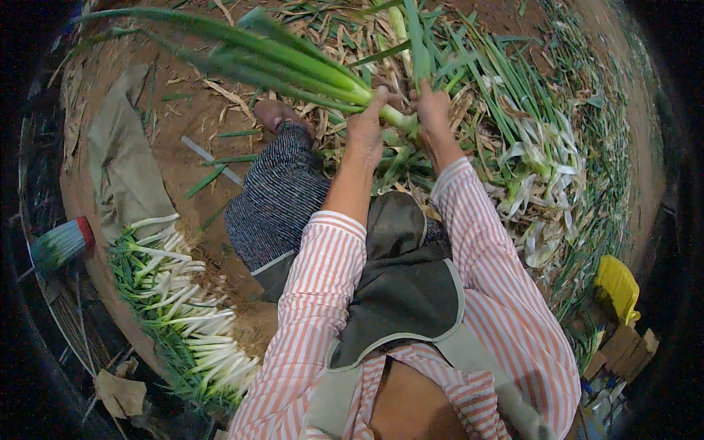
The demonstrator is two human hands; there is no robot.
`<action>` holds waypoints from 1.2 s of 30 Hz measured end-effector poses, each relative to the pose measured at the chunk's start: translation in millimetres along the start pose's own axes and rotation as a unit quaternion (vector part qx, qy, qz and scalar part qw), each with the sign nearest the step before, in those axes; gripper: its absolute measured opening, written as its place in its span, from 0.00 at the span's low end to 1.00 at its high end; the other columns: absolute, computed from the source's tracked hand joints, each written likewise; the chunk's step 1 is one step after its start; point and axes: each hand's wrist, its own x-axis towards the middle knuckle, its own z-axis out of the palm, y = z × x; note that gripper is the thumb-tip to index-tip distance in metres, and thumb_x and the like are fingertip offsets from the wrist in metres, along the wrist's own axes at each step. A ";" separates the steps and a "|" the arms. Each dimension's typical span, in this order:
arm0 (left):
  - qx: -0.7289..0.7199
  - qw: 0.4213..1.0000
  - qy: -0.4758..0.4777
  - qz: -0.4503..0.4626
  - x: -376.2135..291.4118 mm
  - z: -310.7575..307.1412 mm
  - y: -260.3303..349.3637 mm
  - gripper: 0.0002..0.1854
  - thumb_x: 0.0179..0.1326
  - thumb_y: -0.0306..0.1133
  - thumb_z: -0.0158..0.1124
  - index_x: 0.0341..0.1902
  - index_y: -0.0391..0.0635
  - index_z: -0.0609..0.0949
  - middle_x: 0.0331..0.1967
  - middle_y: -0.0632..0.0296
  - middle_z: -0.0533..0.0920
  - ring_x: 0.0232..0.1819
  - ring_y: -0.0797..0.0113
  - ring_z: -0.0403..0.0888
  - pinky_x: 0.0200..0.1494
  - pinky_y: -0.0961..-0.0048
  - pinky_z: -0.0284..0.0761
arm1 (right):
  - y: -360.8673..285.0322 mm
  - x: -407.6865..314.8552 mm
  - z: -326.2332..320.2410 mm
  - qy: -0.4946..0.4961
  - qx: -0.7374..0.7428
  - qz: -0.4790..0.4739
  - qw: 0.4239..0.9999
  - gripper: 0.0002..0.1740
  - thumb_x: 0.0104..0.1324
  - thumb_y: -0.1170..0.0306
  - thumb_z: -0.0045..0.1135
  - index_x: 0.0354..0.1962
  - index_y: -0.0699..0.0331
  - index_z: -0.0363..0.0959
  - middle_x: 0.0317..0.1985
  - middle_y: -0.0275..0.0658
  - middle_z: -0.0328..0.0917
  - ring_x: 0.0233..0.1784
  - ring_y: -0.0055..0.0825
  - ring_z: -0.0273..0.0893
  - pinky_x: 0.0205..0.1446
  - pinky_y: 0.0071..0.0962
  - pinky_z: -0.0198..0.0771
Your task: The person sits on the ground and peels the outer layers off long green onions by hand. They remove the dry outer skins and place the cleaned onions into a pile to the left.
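Before me, my left hand (367,126) is closed around the pale lower stem of a large green onion (330,82), whose long green leaves spread to the upper left. Close beside it, my right hand (432,113) grips green leaf material (421,49) that rises from its fist, near the stalk's base. Whether that leaf is still joined to the stalk I cannot tell. Loose leaves and peelings lie beneath both hands.
Trimmed green onions (203,324) lie in a long row at lower left, by an olive cloth (124,159). A flat strip (212,159) rests on the soil. Peeled leaves (542,165) are heaped at right, with a yellow object (617,286) beyond.
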 end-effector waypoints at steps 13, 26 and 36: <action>-0.082 0.984 -0.109 0.115 -91.8 -11.7 84.9 0.12 0.64 0.38 0.51 0.29 0.45 0.69 0.29 0.61 0.71 0.46 0.60 0.70 0.61 0.59 0.59 | 29.8 142.5 -179.8 0.365 0.021 0.016 0.930 0.24 0.57 0.57 0.55 0.36 0.74 0.74 0.36 0.48 0.77 0.36 0.39 0.76 0.38 0.38 0.68; -0.181 0.970 -0.110 0.119 -161.2 -30.1 179.7 0.13 0.63 0.38 0.53 0.26 0.46 0.66 0.22 0.66 0.63 0.35 0.67 0.63 0.57 0.63 0.58 | 87.1 113.1 -440.4 0.550 -0.180 0.061 0.813 0.25 0.60 0.59 0.48 0.40 0.76 0.72 0.39 0.55 0.76 0.41 0.47 0.74 0.43 0.42 0.66; -0.263 0.955 -0.024 0.134 -143.2 -46.1 193.6 0.13 0.61 0.33 0.54 0.23 0.46 0.64 0.17 0.67 0.61 0.25 0.71 0.61 0.41 0.73 0.63 | 87.8 67.7 -468.1 0.496 -0.426 -0.016 0.756 0.26 0.63 0.53 0.41 0.38 0.70 0.74 0.39 0.55 0.76 0.40 0.53 0.75 0.43 0.46 0.68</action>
